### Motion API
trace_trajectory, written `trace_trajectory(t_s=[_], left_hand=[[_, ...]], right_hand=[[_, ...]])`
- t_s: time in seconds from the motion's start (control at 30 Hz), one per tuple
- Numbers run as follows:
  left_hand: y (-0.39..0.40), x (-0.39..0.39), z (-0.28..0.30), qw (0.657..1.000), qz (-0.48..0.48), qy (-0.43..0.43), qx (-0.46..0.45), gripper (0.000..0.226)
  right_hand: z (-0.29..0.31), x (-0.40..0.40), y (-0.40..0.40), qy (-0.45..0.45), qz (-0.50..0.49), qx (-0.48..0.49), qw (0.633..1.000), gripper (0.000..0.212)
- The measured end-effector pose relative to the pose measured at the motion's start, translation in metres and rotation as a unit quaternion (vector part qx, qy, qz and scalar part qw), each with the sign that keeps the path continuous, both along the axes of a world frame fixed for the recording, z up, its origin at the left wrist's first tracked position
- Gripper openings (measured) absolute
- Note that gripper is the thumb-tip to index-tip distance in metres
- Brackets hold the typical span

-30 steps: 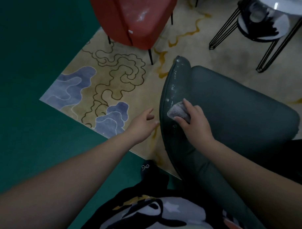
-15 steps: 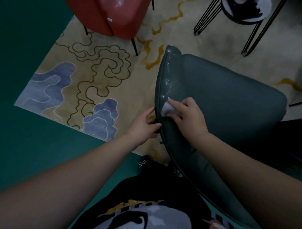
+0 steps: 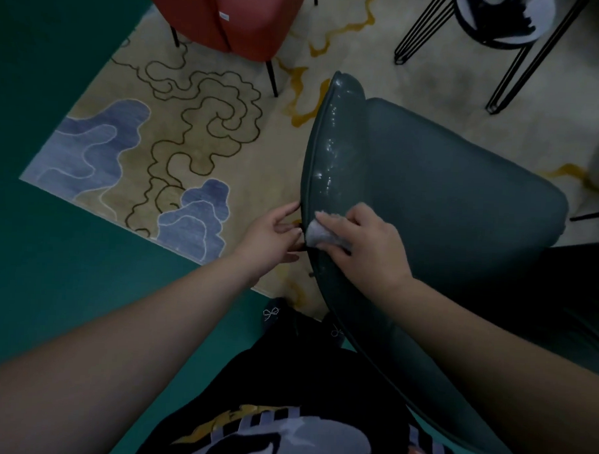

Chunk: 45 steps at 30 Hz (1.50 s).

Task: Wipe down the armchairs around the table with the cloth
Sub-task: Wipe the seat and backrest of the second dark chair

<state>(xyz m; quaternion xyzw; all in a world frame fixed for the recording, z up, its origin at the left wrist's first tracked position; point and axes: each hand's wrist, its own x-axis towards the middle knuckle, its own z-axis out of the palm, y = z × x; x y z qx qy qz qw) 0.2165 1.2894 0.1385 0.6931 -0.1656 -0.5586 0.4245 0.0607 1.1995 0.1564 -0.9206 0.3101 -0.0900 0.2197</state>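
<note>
A dark green armchair (image 3: 445, 198) stands right in front of me, its glossy curved back rim turned toward my hands. My right hand (image 3: 369, 243) holds a small pale grey cloth (image 3: 320, 234) and presses it against the left rim of the backrest. My left hand (image 3: 267, 239) lies against the outer side of that same rim, just left of the cloth, with fingers nearly straight. A red armchair (image 3: 230, 17) on thin black legs stands at the top left.
A round table (image 3: 502, 26) on black wire legs stands at the top right. The chairs sit on a beige rug (image 3: 158, 137) with blue and brown swirls. Green floor (image 3: 52, 269) borders the rug on the left.
My right hand slid the cloth leftward from the inside of the backrest onto its outer rim. My left hand moved in from the air and now touches the rim.
</note>
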Motion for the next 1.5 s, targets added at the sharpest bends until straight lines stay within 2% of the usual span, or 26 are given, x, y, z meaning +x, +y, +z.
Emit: trace_trajectory(t_s=[0.13, 0.27, 0.4, 0.6, 0.8, 0.9, 1.0, 1.13, 1.27, 1.37, 1.5], left_hand=[[0.008, -0.002, 0.005, 1.0, 0.014, 0.01, 0.005, 0.046], [0.011, -0.008, 0.007, 1.0, 0.028, 0.004, 0.003, 0.045], [0.015, -0.008, 0.006, 1.0, 0.027, -0.003, 0.011, 0.043], [0.01, -0.016, 0.006, 0.999, 0.05, 0.006, 0.017, 0.042], [0.012, -0.011, 0.01, 0.999, 0.045, -0.003, 0.025, 0.038], [0.008, -0.011, 0.013, 0.999, 0.045, 0.001, 0.026, 0.039], [0.002, -0.013, 0.012, 0.998, 0.053, -0.003, 0.024, 0.04], [0.005, -0.012, 0.012, 0.999, 0.042, -0.007, 0.019, 0.046], [-0.001, -0.013, 0.01, 0.999, 0.034, -0.015, 0.021, 0.065], [-0.015, -0.014, 0.008, 0.999, 0.034, -0.032, 0.005, 0.07], [-0.026, -0.011, 0.005, 0.998, 0.034, -0.058, -0.001, 0.068]], right_hand=[[0.001, -0.042, 0.021, -0.009, 0.074, -0.008, 0.997, 0.044], [-0.005, -0.018, 0.012, -0.007, 0.057, -0.011, 0.998, 0.04], [-0.012, -0.002, 0.006, -0.022, 0.0, 0.015, 1.0, 0.041], [-0.014, -0.041, 0.024, -0.004, 0.083, -0.029, 0.996, 0.045], [-0.019, 0.021, -0.018, -0.034, 0.021, 0.005, 0.999, 0.044], [-0.022, 0.004, -0.014, -0.05, 0.0, 0.019, 0.999, 0.049], [-0.027, -0.015, -0.008, -0.063, -0.005, 0.021, 0.998, 0.046], [-0.036, 0.027, -0.04, -0.067, -0.012, 0.007, 0.998, 0.041], [-0.04, 0.066, -0.074, -0.069, -0.034, 0.02, 0.997, 0.042], [-0.04, 0.045, -0.062, -0.1, -0.042, 0.039, 0.993, 0.044], [-0.043, 0.027, -0.054, -0.107, 0.005, 0.038, 0.994, 0.042]])
